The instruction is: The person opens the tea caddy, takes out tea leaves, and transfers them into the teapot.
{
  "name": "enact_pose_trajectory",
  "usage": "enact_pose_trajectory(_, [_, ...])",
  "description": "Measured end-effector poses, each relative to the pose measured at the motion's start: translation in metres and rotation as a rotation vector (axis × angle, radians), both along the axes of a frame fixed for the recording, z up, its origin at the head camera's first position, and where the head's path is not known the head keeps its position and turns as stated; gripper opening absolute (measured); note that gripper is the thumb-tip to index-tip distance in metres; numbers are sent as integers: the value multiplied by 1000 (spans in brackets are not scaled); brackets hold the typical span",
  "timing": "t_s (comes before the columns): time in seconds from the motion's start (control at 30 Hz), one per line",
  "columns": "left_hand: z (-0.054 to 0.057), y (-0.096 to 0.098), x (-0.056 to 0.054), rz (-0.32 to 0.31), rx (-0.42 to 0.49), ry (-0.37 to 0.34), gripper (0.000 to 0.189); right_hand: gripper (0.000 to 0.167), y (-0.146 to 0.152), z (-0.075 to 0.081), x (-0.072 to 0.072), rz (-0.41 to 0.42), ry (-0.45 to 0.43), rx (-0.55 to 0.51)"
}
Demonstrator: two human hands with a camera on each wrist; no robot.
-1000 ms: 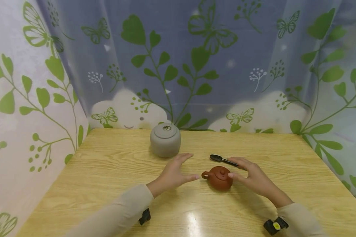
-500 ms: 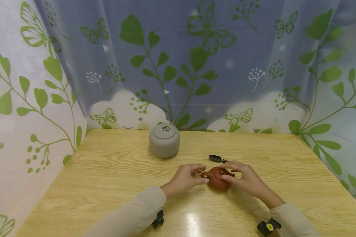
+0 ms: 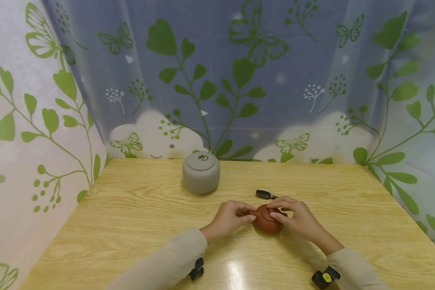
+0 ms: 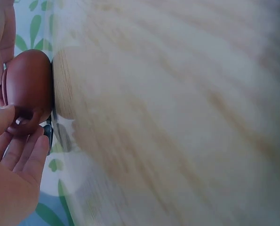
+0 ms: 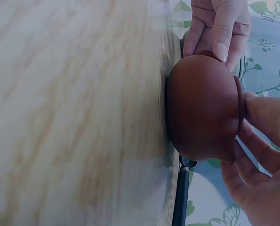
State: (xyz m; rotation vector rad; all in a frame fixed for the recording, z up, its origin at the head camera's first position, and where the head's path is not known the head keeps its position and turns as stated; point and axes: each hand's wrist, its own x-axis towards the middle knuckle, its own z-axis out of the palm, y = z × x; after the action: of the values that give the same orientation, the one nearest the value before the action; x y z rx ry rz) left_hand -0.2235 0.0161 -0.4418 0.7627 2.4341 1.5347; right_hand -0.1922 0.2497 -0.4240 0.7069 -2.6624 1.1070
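Note:
A small red-brown clay teapot (image 3: 267, 223) stands upright on the wooden table, handle to the left and spout to the right. My left hand (image 3: 227, 219) pinches its loop handle (image 4: 34, 120) between thumb and fingers. At the top, my right hand (image 3: 298, 217) holds the lid (image 5: 240, 101) with thumb and fingertips; the knob is hidden behind them. The lid appears seated on the pot. Just behind the pot lies a black spoon-shaped utensil (image 3: 264, 194), partly covered by the right hand.
A grey lidded jar (image 3: 201, 175) stands farther back, left of the teapot. The wooden table (image 3: 137, 193) meets a blue leaf-and-butterfly curtain (image 3: 217, 80) at its far edge. Similar printed cloth hangs on both sides.
My left hand has moved right, from beside the teapot to its handle, and its fingers have closed there. The right hand has come left over the lid. Teapot and jar stay put.

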Motion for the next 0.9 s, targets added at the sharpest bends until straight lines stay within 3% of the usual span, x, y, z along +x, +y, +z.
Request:
enact_pose_trajectory(0.37, [1, 1, 0, 23, -21, 27, 16, 23, -1, 1, -1, -6, -8, 6])
enact_pose_trajectory(0.57, [1, 0, -1, 29, -23, 18, 16, 19, 2, 6, -3, 6, 32, 20])
enact_pose_trajectory(0.9, [1, 2, -2, 43, -41, 24, 14, 18, 22, 17, -3, -86, 56, 27])
